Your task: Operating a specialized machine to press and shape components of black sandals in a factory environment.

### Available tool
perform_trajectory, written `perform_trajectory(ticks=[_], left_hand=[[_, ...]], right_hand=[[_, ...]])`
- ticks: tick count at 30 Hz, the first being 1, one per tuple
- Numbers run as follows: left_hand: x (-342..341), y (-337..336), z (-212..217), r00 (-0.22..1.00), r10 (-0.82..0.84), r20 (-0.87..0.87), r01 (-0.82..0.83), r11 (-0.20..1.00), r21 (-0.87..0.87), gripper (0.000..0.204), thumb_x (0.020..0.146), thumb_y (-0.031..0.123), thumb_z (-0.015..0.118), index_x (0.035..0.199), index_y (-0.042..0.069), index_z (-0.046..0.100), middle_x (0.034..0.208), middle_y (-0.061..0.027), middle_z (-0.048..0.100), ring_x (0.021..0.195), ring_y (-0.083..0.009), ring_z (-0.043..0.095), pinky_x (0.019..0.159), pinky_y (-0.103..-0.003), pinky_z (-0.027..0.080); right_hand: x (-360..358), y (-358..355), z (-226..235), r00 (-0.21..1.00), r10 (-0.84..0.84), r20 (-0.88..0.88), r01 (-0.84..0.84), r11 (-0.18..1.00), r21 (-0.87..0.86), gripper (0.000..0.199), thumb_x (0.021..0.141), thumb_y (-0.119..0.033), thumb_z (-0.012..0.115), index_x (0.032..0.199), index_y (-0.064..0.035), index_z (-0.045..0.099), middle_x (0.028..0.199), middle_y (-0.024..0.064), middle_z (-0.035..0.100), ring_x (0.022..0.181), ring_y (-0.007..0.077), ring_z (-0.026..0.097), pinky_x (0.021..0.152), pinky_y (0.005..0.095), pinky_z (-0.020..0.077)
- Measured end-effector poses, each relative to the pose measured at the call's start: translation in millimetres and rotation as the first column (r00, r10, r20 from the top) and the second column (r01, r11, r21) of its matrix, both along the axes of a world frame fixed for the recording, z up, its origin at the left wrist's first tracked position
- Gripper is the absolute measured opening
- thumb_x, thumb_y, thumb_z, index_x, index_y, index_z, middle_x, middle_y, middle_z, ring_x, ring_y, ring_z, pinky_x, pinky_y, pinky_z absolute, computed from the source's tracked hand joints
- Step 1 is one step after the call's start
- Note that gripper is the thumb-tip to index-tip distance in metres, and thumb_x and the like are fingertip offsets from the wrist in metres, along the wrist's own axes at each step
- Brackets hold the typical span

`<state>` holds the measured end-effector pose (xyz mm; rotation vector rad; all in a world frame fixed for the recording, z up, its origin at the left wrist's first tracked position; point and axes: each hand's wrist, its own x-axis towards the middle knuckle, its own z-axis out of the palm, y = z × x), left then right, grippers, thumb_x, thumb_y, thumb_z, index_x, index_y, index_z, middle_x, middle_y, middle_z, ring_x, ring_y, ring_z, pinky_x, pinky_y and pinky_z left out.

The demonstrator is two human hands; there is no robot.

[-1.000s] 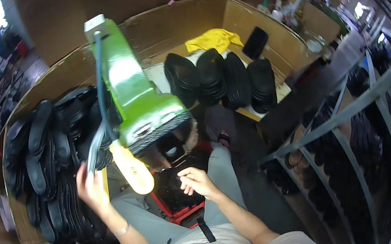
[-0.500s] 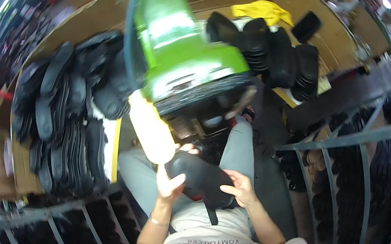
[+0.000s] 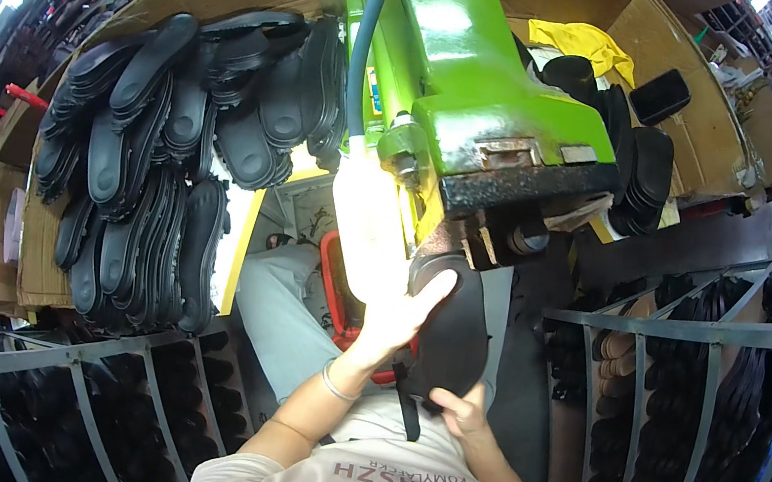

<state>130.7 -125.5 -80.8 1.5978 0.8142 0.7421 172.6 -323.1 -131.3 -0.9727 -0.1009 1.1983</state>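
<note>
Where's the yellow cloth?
In the head view, the yellow cloth is toward the upper right, just right of the green machine and above some stacked black soles.

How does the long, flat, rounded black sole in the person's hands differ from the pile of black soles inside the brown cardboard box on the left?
The held sole is a single piece; the pile has many. The left hand and right hand grip the held sole, while the pile lies in the cardboard box. Both share black colour and long, rounded shapes.
</note>
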Motion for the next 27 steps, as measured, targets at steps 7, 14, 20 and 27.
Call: perform_trajectory(ticks=[7, 14, 20, 27], left_hand=[[-6.3, 1.6, -11.6, 0.989, 0.126, -0.083, -0.104, 0.969, 0.226, 0.017, 0.079, 0.015, 0.068, 0.084, -0.001, 0.066, 0.069, -0.0036, 0.063, 0.063, -0.0100, 0.055, 0.060, -0.025, 0.045], [-22.6, 8.2, 4.0, 0.998, 0.013, 0.059, -0.021, 0.990, 0.137, 0.031, 0.078, 0.015, 0.071, 0.102, -0.002, 0.063, 0.089, -0.0078, 0.064, 0.078, -0.0145, 0.058, 0.071, -0.027, 0.047], [-57.5, 19.9, 10.5, 0.929, 0.172, 0.327, -0.113, 0.975, -0.191, 0.022, 0.078, 0.003, 0.069, 0.097, -0.008, 0.064, 0.085, -0.0092, 0.067, 0.074, -0.0116, 0.061, 0.069, -0.025, 0.050], [-116.2, 19.1, -3.1, 0.917, 0.285, 0.280, -0.159, 0.903, -0.399, 0.018, 0.077, -0.002, 0.068, 0.094, -0.008, 0.063, 0.084, -0.0082, 0.066, 0.074, -0.0117, 0.060, 0.069, -0.024, 0.048]], right_hand=[[81.9, -6.3, 19.6, 0.892, -0.382, 0.241, 0.379, 0.923, 0.061, 0.057, 0.074, 0.009, 0.055, 0.129, 0.0062, 0.041, 0.119, 0.0157, 0.055, 0.108, 0.0254, 0.055, 0.096, 0.0365, 0.0431], [142.7, 45.5, 37.2, 0.881, -0.327, 0.342, 0.305, 0.945, 0.119, 0.051, 0.080, 0.002, 0.053, 0.130, 0.0025, 0.040, 0.113, 0.0121, 0.058, 0.102, 0.0209, 0.058, 0.092, 0.0326, 0.0448], [115.1, 87.6, 50.2, 0.912, -0.314, 0.265, 0.283, 0.948, 0.149, 0.035, 0.078, 0.003, 0.059, 0.112, -0.0008, 0.051, 0.101, 0.0101, 0.060, 0.088, 0.0169, 0.060, 0.079, 0.0287, 0.0503], [79.5, 113.5, 49.6, 0.923, -0.180, 0.340, 0.148, 0.982, 0.118, 0.041, 0.073, 0.003, 0.061, 0.114, 0.0002, 0.056, 0.105, 0.0049, 0.060, 0.096, 0.0127, 0.055, 0.089, 0.0264, 0.0408]])
